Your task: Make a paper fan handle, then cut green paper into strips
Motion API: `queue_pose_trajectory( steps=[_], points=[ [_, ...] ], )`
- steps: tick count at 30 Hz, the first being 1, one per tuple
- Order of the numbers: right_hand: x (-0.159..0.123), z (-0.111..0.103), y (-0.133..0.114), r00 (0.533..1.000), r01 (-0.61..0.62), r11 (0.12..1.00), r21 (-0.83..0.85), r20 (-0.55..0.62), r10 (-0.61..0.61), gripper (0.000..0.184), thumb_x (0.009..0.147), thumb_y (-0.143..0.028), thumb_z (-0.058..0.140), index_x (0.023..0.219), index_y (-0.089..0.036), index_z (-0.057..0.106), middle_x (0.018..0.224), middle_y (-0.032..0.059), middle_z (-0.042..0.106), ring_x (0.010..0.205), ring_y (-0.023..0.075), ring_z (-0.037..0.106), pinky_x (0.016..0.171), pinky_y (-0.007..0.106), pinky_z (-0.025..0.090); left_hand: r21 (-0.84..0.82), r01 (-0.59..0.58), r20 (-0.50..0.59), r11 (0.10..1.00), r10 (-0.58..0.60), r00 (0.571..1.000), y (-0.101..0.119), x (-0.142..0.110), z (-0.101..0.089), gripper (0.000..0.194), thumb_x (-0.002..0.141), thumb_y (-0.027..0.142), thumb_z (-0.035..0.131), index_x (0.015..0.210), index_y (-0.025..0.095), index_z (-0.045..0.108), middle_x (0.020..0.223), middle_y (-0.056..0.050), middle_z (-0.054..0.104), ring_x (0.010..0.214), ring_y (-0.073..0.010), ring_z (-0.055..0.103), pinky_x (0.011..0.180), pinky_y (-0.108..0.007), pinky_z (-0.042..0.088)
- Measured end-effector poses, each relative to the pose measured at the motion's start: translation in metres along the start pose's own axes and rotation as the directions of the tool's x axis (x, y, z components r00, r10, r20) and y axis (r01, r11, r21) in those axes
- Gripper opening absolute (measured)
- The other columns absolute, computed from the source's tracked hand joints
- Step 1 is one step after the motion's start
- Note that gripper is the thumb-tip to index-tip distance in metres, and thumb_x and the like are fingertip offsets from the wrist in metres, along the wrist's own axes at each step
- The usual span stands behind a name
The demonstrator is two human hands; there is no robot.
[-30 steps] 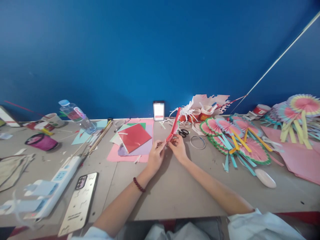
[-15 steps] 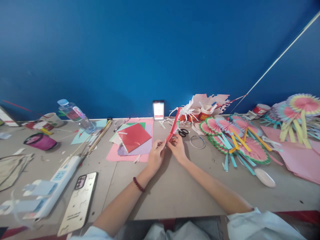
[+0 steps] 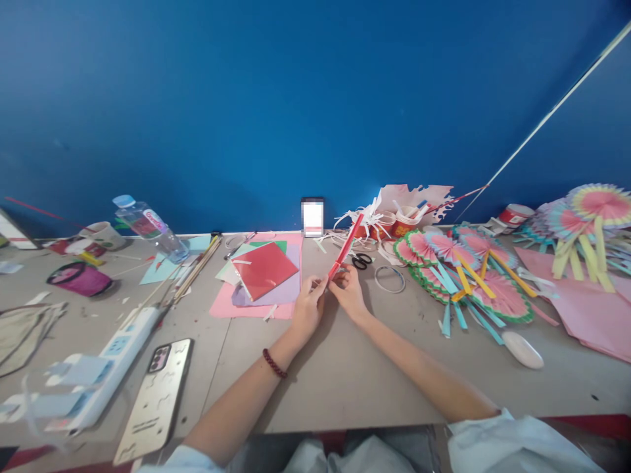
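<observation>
Pinched red strip (image 3: 347, 245) at near end with left hand (image 3: 309, 305) and right hand (image 3: 351, 293); seemed light, creasable, best held there.

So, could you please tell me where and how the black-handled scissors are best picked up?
Best, I think, by the black handle loops, from above and the right: they are ring-shaped and lie uncovered just beyond the right hand, while the blades are hard to make out.
</observation>
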State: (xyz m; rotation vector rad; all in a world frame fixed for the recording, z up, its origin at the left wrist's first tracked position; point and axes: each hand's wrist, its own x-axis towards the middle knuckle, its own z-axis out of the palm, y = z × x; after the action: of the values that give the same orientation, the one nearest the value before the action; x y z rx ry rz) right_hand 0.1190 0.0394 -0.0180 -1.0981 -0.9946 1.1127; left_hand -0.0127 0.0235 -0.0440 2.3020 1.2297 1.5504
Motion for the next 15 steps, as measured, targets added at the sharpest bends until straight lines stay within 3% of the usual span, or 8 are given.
queue_pose_trajectory(
  steps=[11,15],
  points=[
    [-0.0019,0.0004,0.0001,1.000,-0.004,0.999,-0.037,0.011,0.005,0.056,0.065,-0.029,0.075,0.113,-0.023,0.047,0.079,-0.0036,0.066,0.080,0.0182,0.067,0.082,0.034,0.054,-0.025,0.043,0.016,0.999,-0.043,0.999,-0.0020,-0.0037,0.0031,0.042,0.099,0.014,0.038,0.133,0.020,0.060,0.106,-0.012,0.059,0.089,-0.0203,0.062,0.076,-0.036,0.058],
    [-0.0012,0.0019,0.0038,1.000,-0.008,0.999,-0.041,-0.011,0.008,0.056,0.062,-0.030,0.075,0.110,-0.024,0.047,0.077,-0.0045,0.065,0.077,0.0183,0.068,0.078,0.034,0.055,-0.053,0.070,0.000,0.996,-0.070,0.998,-0.0023,-0.0033,0.0034,0.038,0.099,0.019,0.042,0.131,0.024,0.061,0.103,-0.009,0.060,0.085,-0.0185,0.062,0.076,-0.035,0.058]
  ],
)
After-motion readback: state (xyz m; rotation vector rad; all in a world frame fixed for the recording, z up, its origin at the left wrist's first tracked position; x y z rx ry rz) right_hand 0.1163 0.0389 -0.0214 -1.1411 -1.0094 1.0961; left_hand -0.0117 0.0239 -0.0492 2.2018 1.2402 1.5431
